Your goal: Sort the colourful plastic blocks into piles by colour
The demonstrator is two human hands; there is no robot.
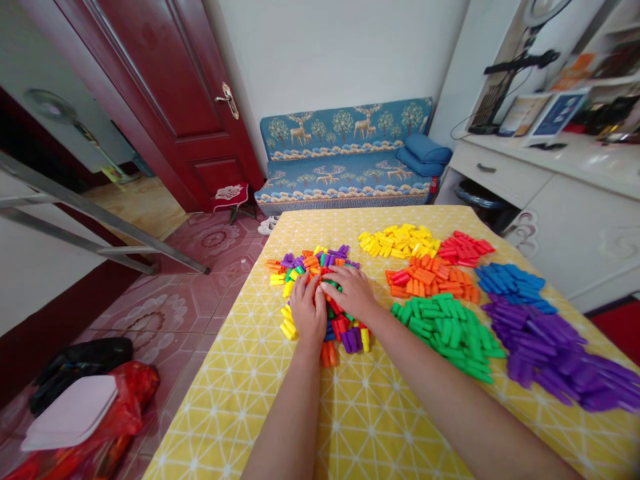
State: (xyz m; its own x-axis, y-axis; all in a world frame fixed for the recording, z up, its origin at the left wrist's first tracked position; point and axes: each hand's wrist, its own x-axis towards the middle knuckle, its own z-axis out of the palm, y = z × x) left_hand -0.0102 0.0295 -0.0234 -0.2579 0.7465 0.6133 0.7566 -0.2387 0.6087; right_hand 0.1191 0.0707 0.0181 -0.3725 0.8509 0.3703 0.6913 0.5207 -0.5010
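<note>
On the yellow patterned tablecloth [240, 400], a mixed pile of small colored pieces [353, 339] lies left of the middle. Both hands are on this pile, close together. My left hand [309, 308] rests over its left part with fingers bent down among the pieces. My right hand [350, 291] reaches in from the right, fingers pointing left toward the left hand's fingertips. What either set of fingertips holds, if anything, is hidden. To the right lie piles of one main color: yellow [400, 241], red [464, 249], orange [433, 277], green [450, 333], blue [513, 285] and purple [560, 353].
Beyond the table stands a blue patterned sofa [340, 177], with a red door [175, 87] to its left. A white cabinet [575, 220] is at the right. A metal ladder [100, 220] and bags [140, 393] with a white lid [73, 410] are at the left.
</note>
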